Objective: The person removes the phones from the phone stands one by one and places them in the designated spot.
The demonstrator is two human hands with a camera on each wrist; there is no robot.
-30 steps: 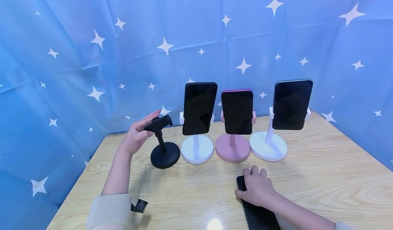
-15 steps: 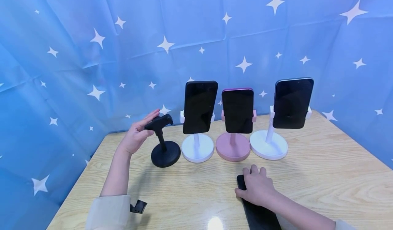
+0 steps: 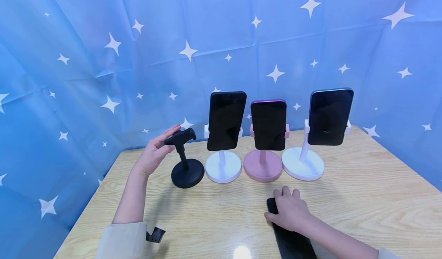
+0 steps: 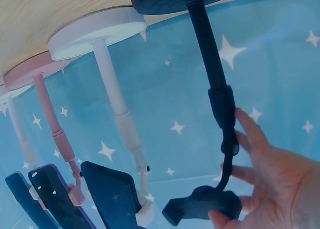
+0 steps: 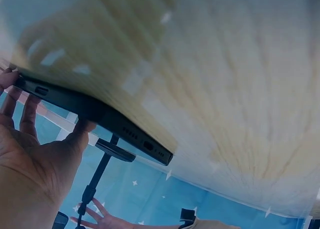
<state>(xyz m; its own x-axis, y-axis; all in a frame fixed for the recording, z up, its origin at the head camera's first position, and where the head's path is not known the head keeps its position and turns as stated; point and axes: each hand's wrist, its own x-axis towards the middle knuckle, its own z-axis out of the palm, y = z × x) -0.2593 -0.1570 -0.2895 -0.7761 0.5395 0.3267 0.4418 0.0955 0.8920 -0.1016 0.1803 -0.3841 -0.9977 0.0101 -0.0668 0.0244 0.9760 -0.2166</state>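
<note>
At the left of the row, my left hand [image 3: 152, 157] holds the clamp of a black phone stand [image 3: 187, 173]. The left wrist view has the thumb on the clamp's end and the fingers beside the bent neck [image 4: 227, 171]; the clamp has no phone in it. My right hand [image 3: 291, 212] grips a black phone [image 3: 288, 241] lying on the table near the front, with the thumb along one edge and fingers over its far part. The right wrist view looks along the phone's edge [image 5: 90, 106], where a port and small holes show.
Right of the black stand are a white stand [image 3: 222, 170], a pink stand [image 3: 263, 169] and another white stand [image 3: 304, 167], each clamping an upright phone. They stand on a wooden table [image 3: 373, 197] before a blue curtain [image 3: 155, 17] with white stars.
The head view has shifted slightly. Both hands keep their places on the black stand and the black phone, and nothing else has visibly moved.
</note>
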